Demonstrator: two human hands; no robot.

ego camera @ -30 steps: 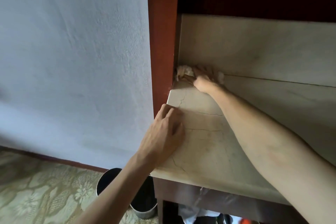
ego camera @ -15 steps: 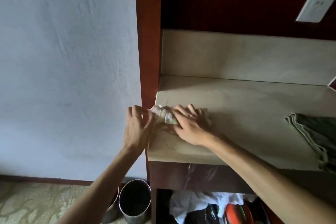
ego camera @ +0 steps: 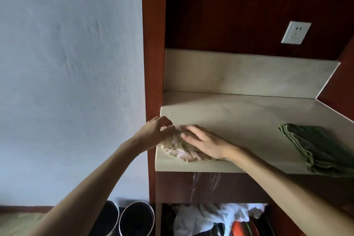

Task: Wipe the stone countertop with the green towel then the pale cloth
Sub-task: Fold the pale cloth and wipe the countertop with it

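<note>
Folded green towel set aside, likely finished. Your left hand pinches the crumpled pale cloth; your right hand presses flat on it, near-left on the beige stone bench.

Pale cloth lies at the stone countertop's seven o'clock corner; green towel at four o'clock, well apart.

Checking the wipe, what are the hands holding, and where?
Left hand pinches the pale cloth at its left edge; right hand presses flat on top of it.
</note>
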